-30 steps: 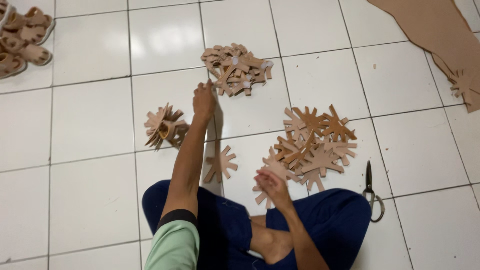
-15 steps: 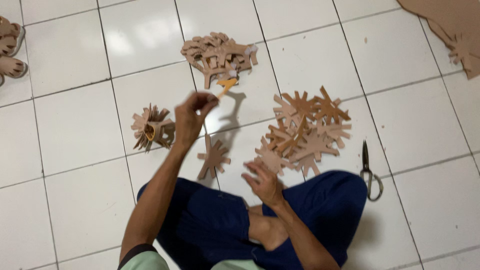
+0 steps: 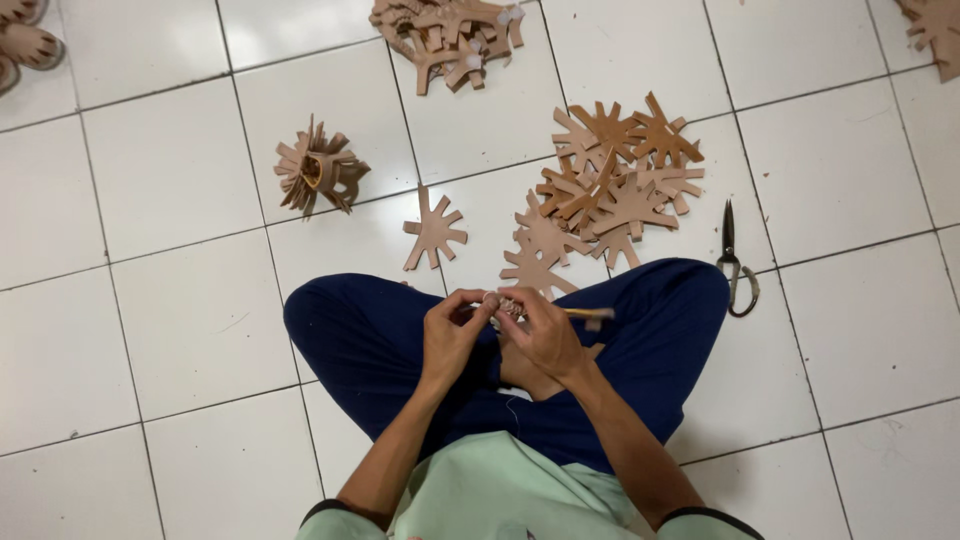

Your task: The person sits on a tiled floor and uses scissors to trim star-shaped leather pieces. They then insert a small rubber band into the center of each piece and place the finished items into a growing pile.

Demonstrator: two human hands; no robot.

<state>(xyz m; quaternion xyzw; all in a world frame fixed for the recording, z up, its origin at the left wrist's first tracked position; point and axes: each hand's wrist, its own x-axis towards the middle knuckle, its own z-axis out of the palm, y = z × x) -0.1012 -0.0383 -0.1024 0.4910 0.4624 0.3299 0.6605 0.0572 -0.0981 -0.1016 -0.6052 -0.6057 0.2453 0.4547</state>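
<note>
Your left hand [image 3: 450, 335] and right hand [image 3: 540, 335] meet over your crossed legs, fingers pinched together on a small brown spiky cut-out piece [image 3: 507, 306] with a thin yellow-tipped stick [image 3: 585, 314]. A pile of brown star-shaped cut-outs [image 3: 610, 190] lies on the white tiled floor [image 3: 170, 300] just ahead, black scissors [image 3: 735, 265] beside your right knee.

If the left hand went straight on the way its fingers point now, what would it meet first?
The left hand points up and to the right, toward the right hand. It would first meet the small pale piece pinched between both hands, then the right hand's fingers. They look nearly touching, though depth is unclear.
</note>
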